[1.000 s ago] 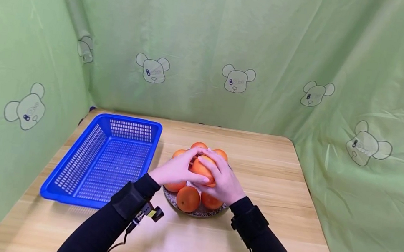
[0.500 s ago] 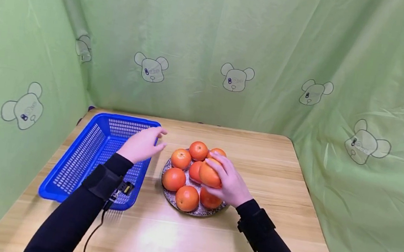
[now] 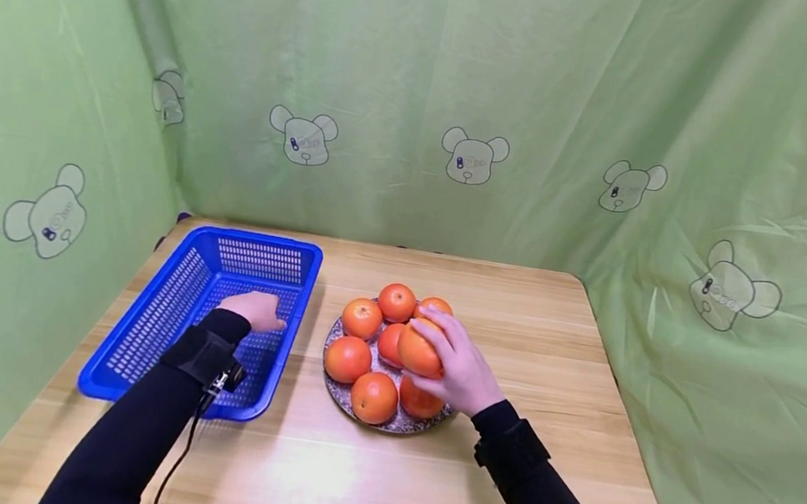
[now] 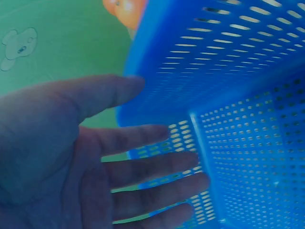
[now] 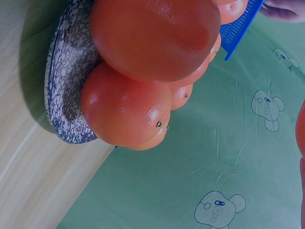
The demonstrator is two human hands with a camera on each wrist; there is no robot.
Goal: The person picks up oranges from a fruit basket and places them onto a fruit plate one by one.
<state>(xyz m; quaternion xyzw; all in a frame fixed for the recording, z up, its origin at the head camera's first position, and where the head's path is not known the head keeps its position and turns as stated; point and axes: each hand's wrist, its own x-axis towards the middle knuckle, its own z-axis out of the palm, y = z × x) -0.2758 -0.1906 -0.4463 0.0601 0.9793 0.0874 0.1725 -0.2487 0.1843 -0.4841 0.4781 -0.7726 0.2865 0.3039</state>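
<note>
My right hand (image 3: 460,368) grips an orange (image 3: 419,351) over the right side of a speckled round plate (image 5: 71,102). Several more oranges, such as one at the front (image 3: 374,397), sit on that plate. In the right wrist view only a sliver of the held orange (image 5: 300,129) shows at the right edge. Over the blue plastic basket (image 3: 170,307) is my left hand (image 3: 254,309), holding nothing. The left wrist view has its fingers (image 4: 152,191) extended and spread apart, with the thumb in front of the basket's rim.
The wooden table (image 3: 530,326) carries the basket on the left and the plate near the middle. Green curtains (image 3: 395,74) with bear-face prints enclose the table at the back and sides. A cable (image 3: 174,468) trails from the left wrist.
My left hand let go of the orange that both hands held and moved left, then lower over the basket. The right hand kept the orange, staying nearly still over the plate.
</note>
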